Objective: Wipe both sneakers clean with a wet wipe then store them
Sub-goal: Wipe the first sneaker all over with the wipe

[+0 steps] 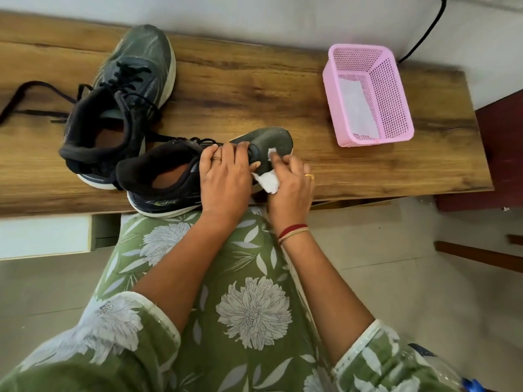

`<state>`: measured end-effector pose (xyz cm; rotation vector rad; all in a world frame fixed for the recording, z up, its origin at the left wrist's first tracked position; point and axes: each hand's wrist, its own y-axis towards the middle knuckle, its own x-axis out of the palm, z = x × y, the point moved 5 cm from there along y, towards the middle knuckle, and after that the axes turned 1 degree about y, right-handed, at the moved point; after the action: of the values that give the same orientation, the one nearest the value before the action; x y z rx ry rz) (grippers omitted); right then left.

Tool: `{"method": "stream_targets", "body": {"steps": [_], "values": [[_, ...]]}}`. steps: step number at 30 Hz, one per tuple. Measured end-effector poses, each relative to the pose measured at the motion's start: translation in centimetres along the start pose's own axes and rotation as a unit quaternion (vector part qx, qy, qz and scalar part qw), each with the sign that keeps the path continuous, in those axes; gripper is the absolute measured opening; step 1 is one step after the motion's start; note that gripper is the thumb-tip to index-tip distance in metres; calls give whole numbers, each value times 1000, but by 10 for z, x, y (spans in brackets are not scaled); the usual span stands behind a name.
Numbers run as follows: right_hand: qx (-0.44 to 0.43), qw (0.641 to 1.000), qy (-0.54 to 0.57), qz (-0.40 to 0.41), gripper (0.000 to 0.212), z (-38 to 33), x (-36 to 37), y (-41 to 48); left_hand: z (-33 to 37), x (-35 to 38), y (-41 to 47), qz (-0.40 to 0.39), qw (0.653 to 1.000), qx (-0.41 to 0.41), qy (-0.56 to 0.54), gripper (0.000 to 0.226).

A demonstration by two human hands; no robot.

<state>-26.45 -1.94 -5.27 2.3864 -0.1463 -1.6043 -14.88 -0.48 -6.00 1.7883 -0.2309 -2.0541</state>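
Two dark grey-green sneakers with white soles lie on a wooden table [254, 86]. The near sneaker [167, 176] sits at the table's front edge, its toe pointing right. My left hand [226, 176] grips it across the laces and upper. My right hand [291, 188] holds a crumpled white wet wipe [267, 183] and presses part of it against the toe. The far sneaker [124, 97] stands to the left and behind, its black laces trailing left.
A pink perforated plastic basket [368, 94] stands at the table's right, with white wipes inside. A black cable [424, 32] runs down the wall behind it. A dark red piece of furniture [501, 154] stands right of the table.
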Motion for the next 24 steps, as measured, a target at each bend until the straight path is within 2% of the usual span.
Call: {"method": "stream_targets", "body": {"steps": [2, 5, 7, 9, 12, 14, 16, 17, 19, 20, 21, 22, 24], "values": [[-47, 998, 37, -19, 30, -14, 4, -15, -1, 0, 1, 3, 1000, -2, 1, 33], [-132, 989, -52, -31, 32, -1, -5, -9, -1, 1, 0, -2, 1000, 1, -6, 31], [-75, 994, -74, -4, 36, 15, -13, 8, 0, 0, 1, -8, 1000, -4, -13, 31], [-16, 999, -48, 4, 41, 10, -10, 12, 0, -1, 2, -13, 1000, -7, -12, 31], [-67, 997, -20, -28, 35, -17, 3, -10, -1, 0, 1, -9, 1000, -2, 4, 30], [-72, 994, 53, -67, 31, -11, 4, -15, -2, 0, 1, -5, 1000, -3, 6, 32], [17, 983, 163, -84, 28, 10, 1, -9, -2, 0, 2, -13, 1000, -7, -7, 32], [107, 965, 229, -64, 26, 23, -3, -3, -2, -1, 2, -18, 1000, -9, -10, 33], [269, 895, 354, 39, 17, 47, -15, 12, -1, -2, 2, -24, 1000, -9, -9, 34], [297, 875, 372, 83, 15, 54, -21, 18, -1, -2, 1, -26, 1000, -7, -8, 34], [299, 876, 365, 101, 17, 54, -24, 24, -1, -2, 1, -30, 1000, -5, -7, 34], [292, 882, 358, 92, 15, 52, -24, 29, 0, -1, 0, -35, 999, -3, -7, 35], [251, 919, 302, 36, 9, 37, -15, 33, 0, 0, -1, -44, 999, 2, -3, 36]]}}
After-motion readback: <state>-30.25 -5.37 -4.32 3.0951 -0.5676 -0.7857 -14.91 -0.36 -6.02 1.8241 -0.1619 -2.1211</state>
